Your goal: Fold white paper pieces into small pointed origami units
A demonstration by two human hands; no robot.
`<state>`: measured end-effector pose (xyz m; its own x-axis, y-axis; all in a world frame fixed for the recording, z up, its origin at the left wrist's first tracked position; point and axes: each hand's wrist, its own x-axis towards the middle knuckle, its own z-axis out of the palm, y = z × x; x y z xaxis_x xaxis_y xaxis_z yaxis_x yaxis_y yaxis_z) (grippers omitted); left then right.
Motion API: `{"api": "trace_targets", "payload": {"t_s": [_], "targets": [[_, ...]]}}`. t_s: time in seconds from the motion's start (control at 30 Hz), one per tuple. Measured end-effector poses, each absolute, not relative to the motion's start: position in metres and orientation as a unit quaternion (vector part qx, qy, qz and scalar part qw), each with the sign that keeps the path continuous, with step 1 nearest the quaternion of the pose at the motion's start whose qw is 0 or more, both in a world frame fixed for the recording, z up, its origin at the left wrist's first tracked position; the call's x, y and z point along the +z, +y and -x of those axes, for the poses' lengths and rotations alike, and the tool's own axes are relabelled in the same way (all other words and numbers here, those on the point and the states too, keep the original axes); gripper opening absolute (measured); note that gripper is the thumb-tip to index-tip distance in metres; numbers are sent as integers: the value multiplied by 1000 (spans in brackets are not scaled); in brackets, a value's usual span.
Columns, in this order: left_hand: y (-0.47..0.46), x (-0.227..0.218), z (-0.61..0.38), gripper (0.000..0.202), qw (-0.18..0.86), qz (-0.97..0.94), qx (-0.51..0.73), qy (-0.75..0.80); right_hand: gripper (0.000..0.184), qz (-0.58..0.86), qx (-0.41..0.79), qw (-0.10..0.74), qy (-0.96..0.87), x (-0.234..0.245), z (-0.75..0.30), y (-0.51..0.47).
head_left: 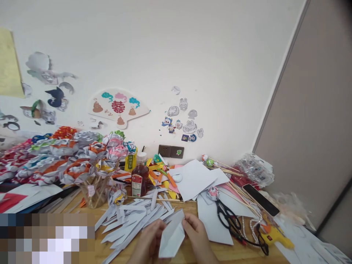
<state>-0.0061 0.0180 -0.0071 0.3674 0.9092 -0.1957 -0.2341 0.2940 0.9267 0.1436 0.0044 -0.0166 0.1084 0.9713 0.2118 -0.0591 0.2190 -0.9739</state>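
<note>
A folded piece of white paper (172, 236) is held between my two hands low in the middle of the view. My left hand (154, 234) grips its left edge, with some fingers behind the paper. At the right edge, my right hand (195, 229) pinches it between thumb and fingers near the upper corner. Creases run across the paper, and one end tapers to a point. Just beyond my left hand lies a heap of white paper strips (129, 216) on the wooden table (110, 253).
Black scissors (228, 216) and a yellow glue gun (279, 237) lie to the right, near a phone (261, 200). White sheets (194, 179) are stacked at the back. A bottle of dark red liquid (139, 178) stands beside paper flowers (77, 170) piled on the left.
</note>
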Motion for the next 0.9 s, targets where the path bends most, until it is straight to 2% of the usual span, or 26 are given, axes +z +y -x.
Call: {"api": "trace_targets", "payload": {"t_s": [0.07,0.13,0.3,0.43,0.6,0.73,0.9], "targets": [[19,-4,7,56,715,-420,404,387,25,444,433,582,-526,-17,-142,1],[19,-1,8,51,708,-430,404,388,21,445,424,559,-557,-20,-140,-1],[12,1,5,35,667,-510,420,344,25,472,372,526,-601,-27,-138,-2],[16,-7,6,30,620,-541,452,346,26,472,388,522,-595,-28,-136,-1],[20,-13,8,39,595,-538,461,380,17,480,395,502,-601,-30,-132,-2],[13,-6,9,38,590,-556,457,367,11,488,391,511,-589,-31,-133,-1],[12,-2,11,39,590,-542,449,395,12,504,372,503,-596,-30,-134,0]]}}
